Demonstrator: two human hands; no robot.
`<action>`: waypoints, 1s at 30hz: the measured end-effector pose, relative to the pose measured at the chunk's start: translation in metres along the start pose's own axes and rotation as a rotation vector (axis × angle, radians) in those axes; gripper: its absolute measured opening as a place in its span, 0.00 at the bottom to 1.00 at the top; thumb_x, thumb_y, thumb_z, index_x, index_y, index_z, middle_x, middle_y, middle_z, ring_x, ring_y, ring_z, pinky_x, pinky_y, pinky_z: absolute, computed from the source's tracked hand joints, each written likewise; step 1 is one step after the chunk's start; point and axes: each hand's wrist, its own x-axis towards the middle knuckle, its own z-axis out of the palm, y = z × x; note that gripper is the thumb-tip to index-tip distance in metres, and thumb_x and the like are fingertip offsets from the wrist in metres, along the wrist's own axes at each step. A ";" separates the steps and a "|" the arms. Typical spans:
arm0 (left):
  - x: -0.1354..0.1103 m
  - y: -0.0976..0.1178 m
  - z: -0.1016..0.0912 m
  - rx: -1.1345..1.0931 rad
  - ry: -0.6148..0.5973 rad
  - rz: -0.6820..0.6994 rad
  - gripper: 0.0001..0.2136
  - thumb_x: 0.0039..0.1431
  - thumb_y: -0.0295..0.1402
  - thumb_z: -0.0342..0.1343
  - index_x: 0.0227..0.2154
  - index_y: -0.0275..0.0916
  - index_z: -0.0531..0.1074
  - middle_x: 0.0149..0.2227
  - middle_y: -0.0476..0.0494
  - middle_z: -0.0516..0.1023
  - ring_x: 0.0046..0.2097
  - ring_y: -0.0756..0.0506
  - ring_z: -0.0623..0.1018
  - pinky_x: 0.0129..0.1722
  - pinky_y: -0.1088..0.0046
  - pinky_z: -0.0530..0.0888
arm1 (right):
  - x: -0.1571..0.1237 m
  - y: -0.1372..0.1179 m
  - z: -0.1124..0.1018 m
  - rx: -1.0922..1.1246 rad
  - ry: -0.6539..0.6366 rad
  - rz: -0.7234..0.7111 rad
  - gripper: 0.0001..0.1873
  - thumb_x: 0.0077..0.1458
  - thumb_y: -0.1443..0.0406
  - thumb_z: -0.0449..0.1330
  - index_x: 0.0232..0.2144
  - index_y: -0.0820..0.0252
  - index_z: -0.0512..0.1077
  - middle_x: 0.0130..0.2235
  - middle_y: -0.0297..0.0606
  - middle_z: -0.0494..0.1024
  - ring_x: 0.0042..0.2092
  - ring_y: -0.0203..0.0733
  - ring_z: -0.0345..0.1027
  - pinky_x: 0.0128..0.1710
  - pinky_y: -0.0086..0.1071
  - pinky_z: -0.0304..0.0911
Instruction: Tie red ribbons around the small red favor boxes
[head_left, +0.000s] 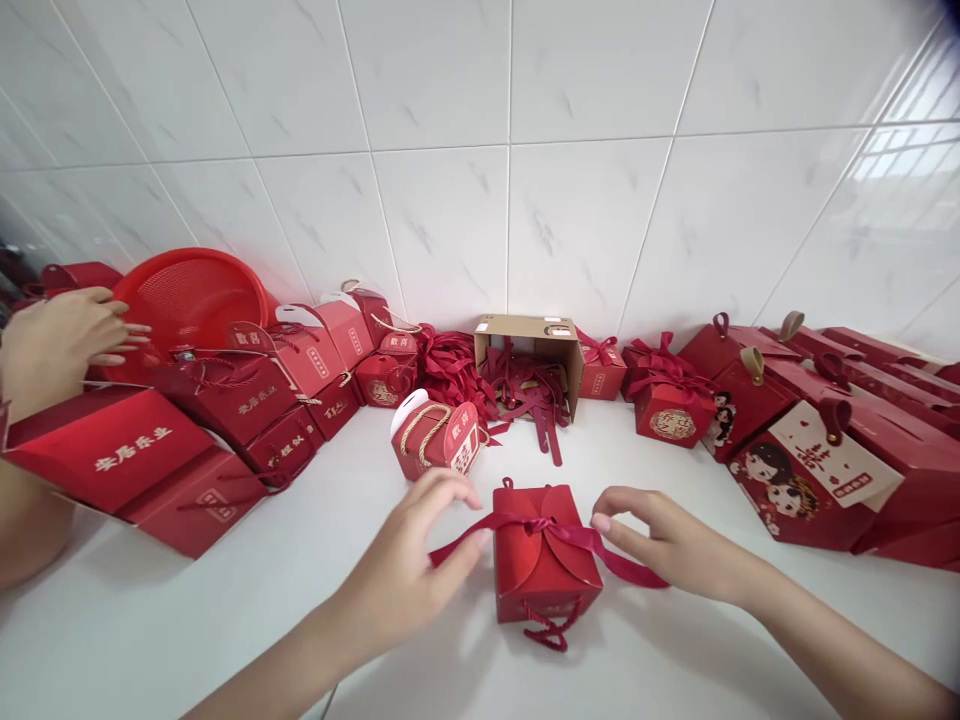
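Observation:
A red gift box [547, 555] with overlapping curved flaps stands on the white surface between my hands. A dark red ribbon [574, 535] crosses its top and is knotted near the middle; a twisted cord handle [551, 630] hangs at the front. My left hand [420, 560] is at the ribbon's left end, its thumb and forefinger apart, with the ribbon passing behind the thumb. On the other side, my right hand [667, 540] has a curved forefinger and thumb beside the ribbon's right part, which droops below them. A firm grip is not visible in either hand.
Behind lie a small red box with rope handles [435, 440], a ribbon pile [454, 370] and a cardboard box [574, 370] of strips. Red boxes [202, 490] line the left, with a red basket [251, 290] and another person's hand [67, 330]. More boxes [795, 490] stand right, before a tiled wall.

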 end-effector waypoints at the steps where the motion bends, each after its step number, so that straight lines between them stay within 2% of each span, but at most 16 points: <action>1: 0.006 0.004 0.007 -0.047 -0.017 -0.009 0.05 0.59 0.33 0.51 0.38 0.42 0.65 0.43 0.43 0.72 0.46 0.45 0.73 0.48 0.67 0.72 | 0.003 0.000 0.005 0.045 -0.029 0.002 0.22 0.63 0.49 0.49 0.29 0.59 0.67 0.31 0.35 0.72 0.33 0.38 0.63 0.32 0.30 0.60; 6: 0.018 0.000 0.034 -0.212 -0.055 -0.073 0.10 0.53 0.31 0.56 0.36 0.42 0.60 0.40 0.46 0.67 0.44 0.47 0.70 0.46 0.68 0.72 | 0.009 0.006 0.028 0.416 -0.125 0.156 0.27 0.57 0.43 0.51 0.25 0.61 0.62 0.23 0.29 0.62 0.24 0.31 0.53 0.23 0.26 0.50; 8: 0.017 -0.004 0.041 -0.295 -0.039 -0.113 0.13 0.52 0.31 0.57 0.36 0.42 0.58 0.39 0.48 0.64 0.42 0.49 0.70 0.46 0.69 0.72 | 0.010 0.005 0.032 0.514 -0.147 0.207 0.28 0.55 0.41 0.53 0.26 0.61 0.62 0.23 0.29 0.63 0.22 0.30 0.53 0.21 0.25 0.49; 12: 0.015 -0.009 0.047 -0.386 -0.083 -0.251 0.15 0.52 0.38 0.58 0.36 0.41 0.56 0.38 0.48 0.63 0.37 0.50 0.68 0.34 0.73 0.70 | 0.013 0.003 0.033 0.573 -0.148 0.214 0.29 0.52 0.42 0.57 0.21 0.61 0.60 0.20 0.26 0.58 0.21 0.28 0.52 0.21 0.24 0.49; 16: 0.017 -0.015 0.044 -0.390 -0.216 -0.281 0.16 0.54 0.45 0.56 0.27 0.39 0.58 0.29 0.53 0.61 0.30 0.51 0.63 0.30 0.76 0.63 | 0.014 0.009 0.027 0.601 -0.154 0.187 0.29 0.52 0.43 0.58 0.19 0.61 0.59 0.18 0.26 0.57 0.19 0.28 0.50 0.19 0.24 0.46; 18: 0.018 -0.019 0.041 -0.354 -0.244 -0.314 0.20 0.51 0.49 0.57 0.23 0.39 0.56 0.25 0.54 0.58 0.28 0.52 0.60 0.27 0.76 0.59 | 0.014 0.015 0.020 0.554 -0.144 0.160 0.29 0.52 0.44 0.59 0.18 0.61 0.58 0.16 0.25 0.55 0.19 0.27 0.47 0.19 0.25 0.43; 21: 0.018 -0.022 0.037 -0.186 -0.206 -0.358 0.25 0.44 0.53 0.60 0.22 0.39 0.53 0.23 0.55 0.56 0.27 0.52 0.58 0.26 0.76 0.54 | 0.012 0.024 0.006 0.462 -0.158 0.175 0.29 0.52 0.45 0.60 0.17 0.60 0.57 0.17 0.24 0.52 0.19 0.27 0.42 0.18 0.25 0.40; 24: 0.017 -0.020 0.033 -0.053 -0.206 -0.360 0.25 0.45 0.53 0.59 0.22 0.40 0.52 0.23 0.55 0.57 0.27 0.51 0.59 0.26 0.76 0.55 | 0.008 0.025 -0.003 0.440 -0.207 0.207 0.28 0.52 0.45 0.59 0.19 0.60 0.59 0.17 0.25 0.54 0.19 0.28 0.46 0.19 0.25 0.43; 27: 0.016 -0.013 0.028 0.051 -0.182 -0.319 0.22 0.48 0.52 0.58 0.26 0.40 0.57 0.26 0.52 0.64 0.30 0.48 0.64 0.29 0.74 0.61 | 0.005 0.017 -0.008 0.560 -0.226 0.145 0.28 0.52 0.45 0.60 0.19 0.62 0.62 0.18 0.28 0.61 0.22 0.30 0.53 0.24 0.26 0.51; 30: 0.018 -0.001 0.020 0.177 -0.032 -0.063 0.17 0.50 0.47 0.59 0.34 0.40 0.64 0.36 0.45 0.71 0.39 0.43 0.70 0.39 0.66 0.65 | 0.004 0.005 -0.010 0.766 -0.203 0.115 0.28 0.53 0.45 0.58 0.20 0.64 0.66 0.21 0.32 0.67 0.24 0.32 0.60 0.29 0.28 0.57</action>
